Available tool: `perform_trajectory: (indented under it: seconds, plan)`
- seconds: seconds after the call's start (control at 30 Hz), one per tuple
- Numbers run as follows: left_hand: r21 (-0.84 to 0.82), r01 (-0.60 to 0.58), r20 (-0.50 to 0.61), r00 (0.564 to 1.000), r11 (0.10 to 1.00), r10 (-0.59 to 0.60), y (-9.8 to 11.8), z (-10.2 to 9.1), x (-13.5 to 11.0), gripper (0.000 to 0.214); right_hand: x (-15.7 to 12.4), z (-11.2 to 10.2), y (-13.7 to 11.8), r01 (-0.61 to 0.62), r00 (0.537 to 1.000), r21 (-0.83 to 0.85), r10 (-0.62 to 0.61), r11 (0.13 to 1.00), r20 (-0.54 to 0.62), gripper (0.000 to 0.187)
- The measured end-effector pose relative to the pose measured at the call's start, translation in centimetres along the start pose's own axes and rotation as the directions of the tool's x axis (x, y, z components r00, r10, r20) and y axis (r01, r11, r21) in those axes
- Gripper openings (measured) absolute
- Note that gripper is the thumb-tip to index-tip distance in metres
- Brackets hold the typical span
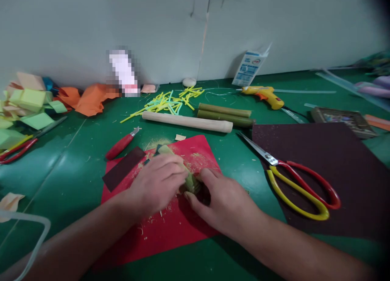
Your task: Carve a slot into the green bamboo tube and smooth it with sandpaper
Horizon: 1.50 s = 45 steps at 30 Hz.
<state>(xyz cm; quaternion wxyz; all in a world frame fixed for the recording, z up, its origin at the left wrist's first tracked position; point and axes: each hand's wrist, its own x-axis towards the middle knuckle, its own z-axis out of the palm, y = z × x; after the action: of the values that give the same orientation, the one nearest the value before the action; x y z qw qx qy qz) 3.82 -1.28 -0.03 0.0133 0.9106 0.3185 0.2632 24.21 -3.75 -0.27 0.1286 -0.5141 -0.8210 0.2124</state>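
Both hands are closed around a short green bamboo piece [191,182] held low over a red sheet [201,151]. My left hand [161,179] lies over its upper part, fingers bent and pressed together. At the lower end, my right hand [217,193] pinches the piece between thumb and fingers. A pale green end and a dark scrap show beyond my left fingers; how they join is hidden. Pale shavings and dust are scattered over the sheet. A dark brown sandpaper strip [123,169] lies left of my left hand, with a red-handled craft knife [122,145] beyond it.
Behind the hands lie a peeled pale stick [187,122], green bamboo sticks [225,115] and cut yellow straws [164,103]. Large scissors [286,171] rest partly on a dark sheet [332,167] at right. A yellow glue gun [265,96] lies near the wall.
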Motion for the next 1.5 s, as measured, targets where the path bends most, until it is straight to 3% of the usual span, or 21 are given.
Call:
perform_trajectory:
  seconds: [0.13, 0.27, 0.4, 0.53, 0.67, 0.8, 0.93, 1.07, 1.2, 1.33, 1.37, 1.47, 1.5]
  plan:
    - [0.046, 0.095, -0.061, 0.994, 0.994, -0.092, 0.4, 0.1, 0.2, 0.018, -0.1, 0.1, 0.1, -0.015, 1.0, 0.002, 0.015, 1.0, 0.0, 0.02]
    - [-0.041, -0.056, 0.016, 0.998, 0.998, 0.057, -0.1, 0.1, -0.1, 0.021, 0.0, 0.1, 0.1, 0.006, 1.0, -0.004, -0.006, 1.0, 0.006, 0.018]
    - [0.077, 0.108, -0.108, 0.989, 0.991, -0.099, -0.3, 0.1, -0.3, 0.017, 0.1, 0.1, 0.0, -0.02, 1.0, -0.032, 0.02, 0.999, 0.001, 0.021]
    - [-0.042, -0.034, 0.004, 0.999, 0.999, 0.034, 0.6, 0.3, -0.2, 0.02, 0.0, 0.1, 0.0, 0.005, 1.0, -0.011, -0.005, 1.0, 0.008, 0.018]
    - [0.148, 0.073, -0.078, 0.995, 0.986, -0.062, 0.2, 0.1, -0.3, 0.017, 0.0, 0.1, 0.0, -0.033, 0.999, -0.016, 0.033, 0.999, 0.02, 0.021]
    - [0.047, -0.057, 0.04, 0.998, 0.997, 0.055, 0.2, 0.0, -0.5, 0.02, -0.1, 0.0, 0.0, -0.019, 0.999, -0.001, 0.019, 1.0, 0.037, 0.019]
    - [0.114, 0.065, -0.047, 0.997, 0.991, -0.06, 0.2, 0.0, -0.3, 0.019, -0.1, -0.1, 0.0, -0.034, 0.999, -0.017, 0.035, 0.999, 0.041, 0.021]
    - [-0.007, -0.06, 0.028, 0.998, 0.998, 0.061, 0.3, 0.0, -0.2, 0.021, -0.1, 0.0, 0.0, -0.014, 0.999, 0.005, 0.014, 1.0, 0.049, 0.018]
    - [0.12, 0.109, -0.091, 0.991, 0.987, -0.098, -0.1, -0.1, -0.1, 0.017, 0.0, 0.2, 0.1, -0.028, 0.999, 0.006, 0.028, 1.0, 0.034, 0.02]
    - [-0.022, -0.072, 0.037, 0.997, 0.997, 0.073, -0.3, -0.1, -0.1, 0.022, 0.1, 0.1, 0.1, 0.007, 0.999, 0.011, -0.007, 1.0, 0.036, 0.019]
    - [-0.004, -0.087, 0.028, 0.996, 0.996, 0.087, -0.4, -0.1, -0.1, 0.022, 0.1, 0.1, 0.1, 0.0, 0.999, 0.01, -0.001, 1.0, 0.034, 0.02]
    - [0.111, 0.117, -0.082, 0.991, 0.987, -0.108, -0.7, -0.1, -0.2, 0.017, 0.0, 0.1, 0.1, -0.017, 1.0, 0.002, 0.017, 1.0, 0.024, 0.022]
    - [0.094, 0.121, -0.087, 0.99, 0.988, -0.113, -0.6, -0.1, -0.2, 0.017, 0.0, 0.1, 0.1, -0.01, 1.0, 0.004, 0.01, 1.0, 0.025, 0.021]
